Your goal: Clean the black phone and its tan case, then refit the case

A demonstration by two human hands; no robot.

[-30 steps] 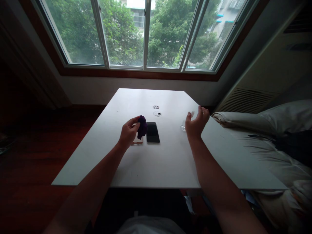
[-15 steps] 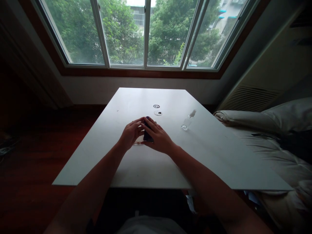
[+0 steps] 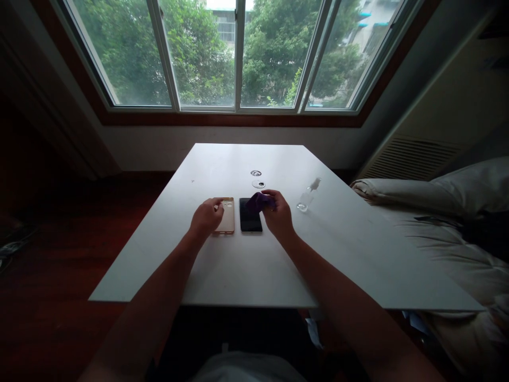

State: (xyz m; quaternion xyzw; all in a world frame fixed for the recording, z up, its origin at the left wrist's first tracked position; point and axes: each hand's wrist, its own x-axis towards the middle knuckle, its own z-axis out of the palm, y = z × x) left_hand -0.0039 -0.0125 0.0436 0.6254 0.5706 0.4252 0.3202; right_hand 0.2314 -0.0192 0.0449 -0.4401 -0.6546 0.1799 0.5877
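Note:
A dark purple cloth (image 3: 259,201) is bunched in my right hand (image 3: 278,215), whose fingers are closed on it. Below and to its left, a black smartphone (image 3: 250,223) lies flat on the white table (image 3: 242,276), its upper part hidden by the cloth. To the left of the phone rests a clear, amber-tinted phone case (image 3: 227,220) with camera holes at its top. My left hand (image 3: 205,217) is over the left side of this case, fingers loosely bent and apart, with nothing visible in them. Whether its fingertips touch the case is hard to see.
A clear spray bottle (image 3: 307,196) stands on the table to the right of my right hand. Two small round items (image 3: 258,184) lie farther back. Beyond the right edge is a padded cushion (image 3: 421,185); a window (image 3: 238,58) faces me.
My hands, together over the phone before, have moved apart. The phone now lies on the table, the cloth is in my right hand, and the case is largely uncovered.

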